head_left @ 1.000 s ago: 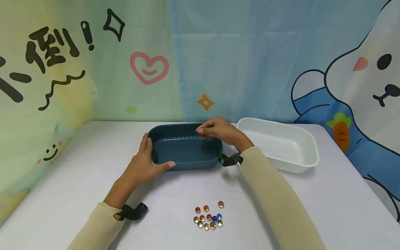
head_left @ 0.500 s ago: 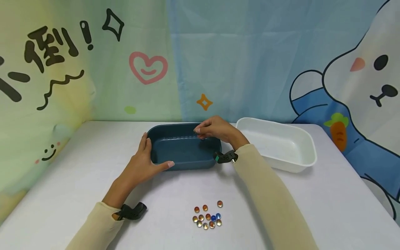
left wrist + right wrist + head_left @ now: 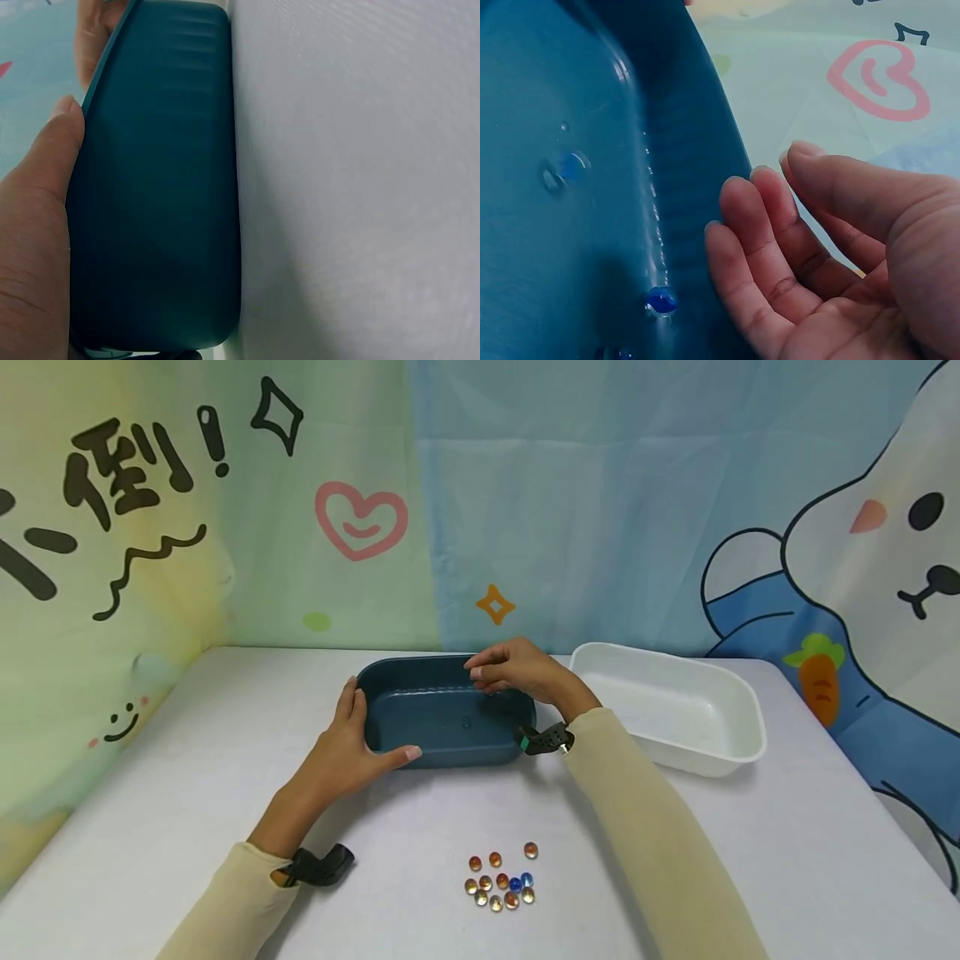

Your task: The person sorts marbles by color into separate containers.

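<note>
A dark blue rectangular tub (image 3: 420, 714) stands on the table. My left hand (image 3: 337, 756) rests against its left end, fingers extended along the end wall and thumb along the front rim. Over the back right part of the tub is my right hand (image 3: 517, 672), with thumb and index finger apart and nothing between them. In the right wrist view, a glass marble (image 3: 574, 165) with blue inside sits on the tub floor. A second blue marble (image 3: 661, 301) lies by the wall, and part of another shows at the bottom edge.
Several amber, clear and blue marbles (image 3: 502, 881) lie in a loose group on the white tablecloth (image 3: 225, 760), nearer the front. A white rectangular tub (image 3: 675, 702) stands to the right of the blue one. A printed cloth backdrop (image 3: 510, 510) hangs behind the table.
The right thumb and index fingertip have parted, and a small marble now shows on the blue tub's floor. The left hand stays in its place.
</note>
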Motion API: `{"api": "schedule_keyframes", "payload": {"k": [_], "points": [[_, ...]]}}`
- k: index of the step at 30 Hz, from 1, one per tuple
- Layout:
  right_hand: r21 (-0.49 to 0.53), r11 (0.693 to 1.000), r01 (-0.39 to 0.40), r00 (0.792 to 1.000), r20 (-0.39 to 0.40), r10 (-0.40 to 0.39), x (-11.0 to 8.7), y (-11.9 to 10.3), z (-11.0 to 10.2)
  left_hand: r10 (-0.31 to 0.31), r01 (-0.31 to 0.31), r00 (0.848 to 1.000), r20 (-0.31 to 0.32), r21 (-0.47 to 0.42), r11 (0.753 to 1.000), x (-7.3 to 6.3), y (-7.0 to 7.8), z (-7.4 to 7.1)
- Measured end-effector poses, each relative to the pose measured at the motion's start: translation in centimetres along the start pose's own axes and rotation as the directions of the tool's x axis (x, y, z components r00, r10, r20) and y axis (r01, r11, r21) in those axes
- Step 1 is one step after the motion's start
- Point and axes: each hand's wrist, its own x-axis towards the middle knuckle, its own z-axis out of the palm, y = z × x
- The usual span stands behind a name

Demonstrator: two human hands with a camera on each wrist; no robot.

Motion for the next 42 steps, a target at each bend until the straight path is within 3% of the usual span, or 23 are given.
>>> {"api": "schedule_keyframes", "payload": {"k": [14, 42], "points": [[-0.036, 0.999, 0.020, 1.000, 0.001, -0.020, 0.0, 0.5, -0.2, -0.002, 0.002, 1.000, -0.008, -0.009, 1.000, 0.0, 0.1, 0.1], [-0.039, 0.983, 0.180, 0.980, -0.072, -0.183, -2.0, 1.5, 0.5, 0.001, -0.001, 1.000, -0.023, -0.005, 1.000, 0.0, 0.1, 0.2]]}}
